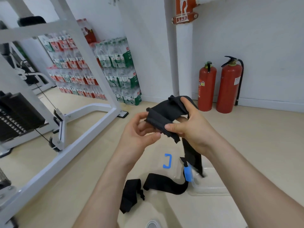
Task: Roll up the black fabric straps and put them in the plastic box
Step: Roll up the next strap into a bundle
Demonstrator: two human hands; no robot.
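I hold a black fabric strap [166, 112] in the air in front of me. My right hand [192, 125] grips it from the right, thumb pressed on the folded end. My left hand [141, 129] curls its fingers under that end from the left. The strap's tail [193, 155] hangs down toward the clear plastic box [212, 180] with blue clips [167, 161] on the floor. Two more black straps lie below: one [166, 183] draped over the box's left edge, another [130, 195] with a buckle on the floor beside it.
A white weight machine frame [79, 125] with a black weight stack [18, 116] stands at the left. Stacked packs of bottled water [118, 69] line the back wall. Two red fire extinguishers [220, 86] stand at the right by the wall.
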